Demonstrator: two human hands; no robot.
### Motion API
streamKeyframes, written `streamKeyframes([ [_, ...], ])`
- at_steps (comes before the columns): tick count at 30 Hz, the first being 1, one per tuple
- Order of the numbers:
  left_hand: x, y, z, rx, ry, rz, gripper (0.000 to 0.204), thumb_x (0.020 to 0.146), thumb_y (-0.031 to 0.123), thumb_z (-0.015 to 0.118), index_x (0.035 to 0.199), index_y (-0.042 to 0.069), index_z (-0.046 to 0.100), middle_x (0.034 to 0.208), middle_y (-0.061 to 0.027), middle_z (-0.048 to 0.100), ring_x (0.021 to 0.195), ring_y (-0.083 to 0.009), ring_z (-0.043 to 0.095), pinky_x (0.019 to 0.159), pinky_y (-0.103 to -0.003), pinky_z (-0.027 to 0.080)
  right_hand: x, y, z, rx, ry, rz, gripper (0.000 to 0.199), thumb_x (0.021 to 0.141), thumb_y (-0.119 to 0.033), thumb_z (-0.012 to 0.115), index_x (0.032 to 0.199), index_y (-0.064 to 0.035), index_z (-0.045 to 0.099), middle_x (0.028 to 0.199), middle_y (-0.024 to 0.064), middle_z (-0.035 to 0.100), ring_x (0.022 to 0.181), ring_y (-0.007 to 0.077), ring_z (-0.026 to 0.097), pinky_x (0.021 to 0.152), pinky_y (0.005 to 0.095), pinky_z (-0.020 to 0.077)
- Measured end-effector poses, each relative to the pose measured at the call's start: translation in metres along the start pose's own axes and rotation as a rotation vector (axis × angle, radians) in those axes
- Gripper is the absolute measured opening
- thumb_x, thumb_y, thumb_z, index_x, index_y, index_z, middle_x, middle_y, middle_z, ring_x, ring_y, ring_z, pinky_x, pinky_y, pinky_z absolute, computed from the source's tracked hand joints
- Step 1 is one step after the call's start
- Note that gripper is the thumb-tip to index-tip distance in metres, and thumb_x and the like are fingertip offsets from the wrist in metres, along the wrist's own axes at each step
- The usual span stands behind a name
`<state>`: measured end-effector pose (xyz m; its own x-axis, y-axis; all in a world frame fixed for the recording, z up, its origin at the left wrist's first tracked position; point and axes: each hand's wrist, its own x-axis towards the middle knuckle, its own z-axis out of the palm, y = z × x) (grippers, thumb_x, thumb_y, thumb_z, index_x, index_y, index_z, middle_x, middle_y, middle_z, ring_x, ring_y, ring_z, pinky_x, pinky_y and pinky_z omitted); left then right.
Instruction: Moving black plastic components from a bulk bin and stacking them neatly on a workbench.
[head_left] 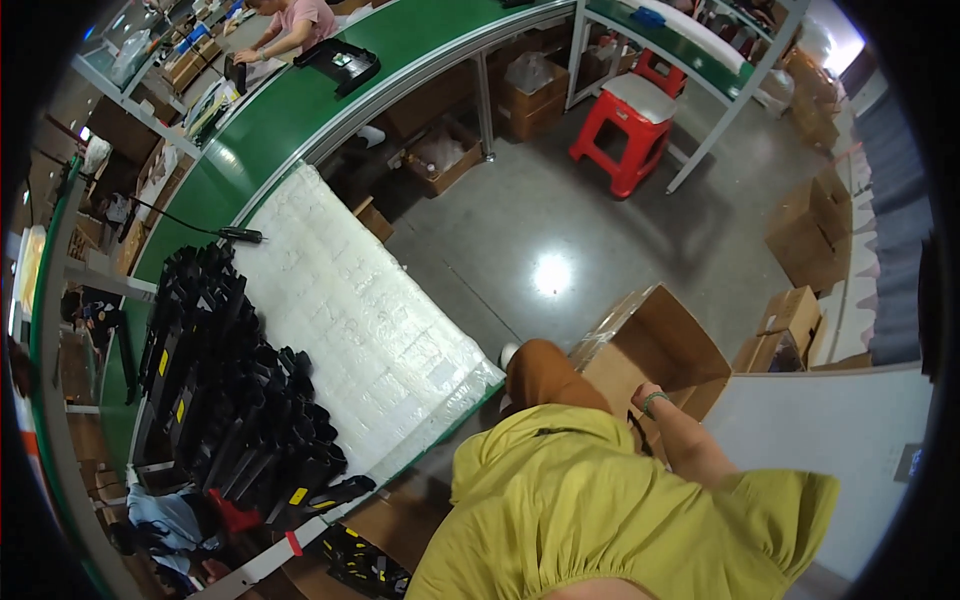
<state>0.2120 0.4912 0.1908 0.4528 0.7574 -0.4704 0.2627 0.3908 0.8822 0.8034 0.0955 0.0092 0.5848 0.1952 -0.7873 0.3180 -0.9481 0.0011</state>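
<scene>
My right hand [647, 395], with a green beaded bracelet [655, 402] at the wrist, is over the open cardboard box [693, 343] beside my leg. Its fingers look curled closed, and what they hold, if anything, is too small to make out. A thin dark piece [638, 428] shows just below the hand, partly hidden by my yellow-green shirt [560, 510]; whether it touches the hand I cannot tell. My left hand is out of sight.
Left of me, a worktable covered in white wrap [345, 310] bears a heap of black plastic parts [235, 390] and a corded black screwdriver-like tool [240, 235]. Beyond are a green conveyor [262, 125], a red stool [628, 130] and a person in pink [308, 18]. Cardboard boxes [800, 235] stand right.
</scene>
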Motion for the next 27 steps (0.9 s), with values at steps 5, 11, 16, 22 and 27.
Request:
streamKeyframes([
  [5, 0.111, -0.037, 0.102, -0.069, 0.025, -0.153, 0.027, 0.084, 0.031, 0.049, 0.103, 0.011, 0.053, 0.074, -0.0003, 0.052, 0.063, -0.0121, 0.049, 0.055, -0.025, 0.044, 0.117, -0.051, -0.032, -0.146, -0.162, -0.304, 0.039, 0.081, -0.029, 0.051, 0.113, -0.0067, 0.058, 0.122, 0.011, 0.052, 0.111, 0.0294, 0.05, 0.094, 0.0364, 0.0391],
  [11, 0.207, -0.07, 0.235, -0.15, 0.056, -0.388, 0.025, 0.084, 0.029, 0.051, 0.101, 0.011, 0.054, 0.073, 0.0009, 0.052, 0.061, -0.0097, 0.048, 0.052, -0.022, 0.042, 0.144, -0.142, -0.257, -0.089, -0.03, -0.54, 0.031, 0.076, -0.025, 0.056, 0.104, -0.0132, 0.061, 0.101, 0.0127, 0.062, 0.098, 0.0292, 0.057, 0.084, 0.0386, 0.0459],
  [16, 0.332, -0.069, 0.392, -0.238, -0.026, -0.559, 0.023, 0.083, 0.028, 0.052, 0.099, 0.012, 0.055, 0.073, 0.0019, 0.053, 0.059, -0.0078, 0.047, 0.05, -0.02, 0.041, 0.203, -0.147, -0.41, -0.367, 0.071, -0.598, 0.033, 0.076, -0.025, 0.054, 0.106, -0.0124, 0.06, 0.105, 0.0143, 0.06, 0.1, 0.0294, 0.056, 0.087, 0.0387, 0.0442],
  [22, 0.44, 0.114, 0.543, 0.131, 0.139, -0.441, 0.035, 0.083, 0.035, 0.052, 0.11, 0.014, 0.051, 0.098, -0.0034, 0.056, 0.083, -0.0129, 0.05, 0.066, -0.031, 0.044, 0.311, -0.098, -0.492, -0.004, 0.238, -0.266, 0.03, 0.076, -0.024, 0.052, 0.101, -0.0099, 0.062, 0.103, 0.0154, 0.06, 0.098, 0.0308, 0.057, 0.087, 0.0396, 0.0442],
  [27, 0.541, 0.091, 0.643, 0.298, -0.664, -0.322, 0.06, 0.078, 0.044, 0.055, 0.119, 0.001, 0.047, 0.123, -0.0153, 0.048, 0.111, -0.0252, 0.046, 0.084, -0.034, 0.042, 0.412, -0.067, -0.469, -0.423, 0.028, -0.22, 0.029, 0.076, -0.027, 0.052, 0.099, -0.0125, 0.064, 0.101, 0.0113, 0.062, 0.095, 0.0299, 0.059, 0.083, 0.0359, 0.0475],
])
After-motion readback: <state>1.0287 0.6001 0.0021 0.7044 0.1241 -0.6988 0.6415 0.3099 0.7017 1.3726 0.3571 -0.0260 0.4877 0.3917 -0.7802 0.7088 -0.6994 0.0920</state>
